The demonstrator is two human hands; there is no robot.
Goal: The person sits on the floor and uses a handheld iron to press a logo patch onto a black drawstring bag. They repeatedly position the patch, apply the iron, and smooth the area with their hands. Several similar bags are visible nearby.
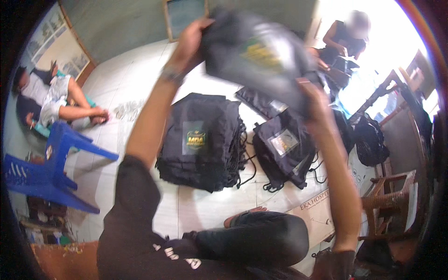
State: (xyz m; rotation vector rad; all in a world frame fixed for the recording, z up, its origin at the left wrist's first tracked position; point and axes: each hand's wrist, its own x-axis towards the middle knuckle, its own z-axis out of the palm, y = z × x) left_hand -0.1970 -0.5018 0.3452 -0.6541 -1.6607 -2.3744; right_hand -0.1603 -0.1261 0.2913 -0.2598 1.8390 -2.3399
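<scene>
A black fabric bag point(261, 53) with a yellow-green print under a shiny clear patch is raised in front of me, smeared by motion. Its left edge is gripped by my left hand point(190, 44), and my right hand point(318, 100) holds its lower right corner. Beneath it on the floor stands a thick stack of similar black bags point(205, 140), the top one lying flat with its print facing up and cords hanging from the right side. Right of the stack lies a looser pile of black bags point(284, 144) with a clear patch showing.
A blue plastic chair point(56, 158) lies tipped over at the left, near a person point(56, 95) seated against the wall. Another person point(347, 42) handles dark material at the far right. A flattened cardboard piece point(315, 217) and a wooden stool point(389, 200) are at the right.
</scene>
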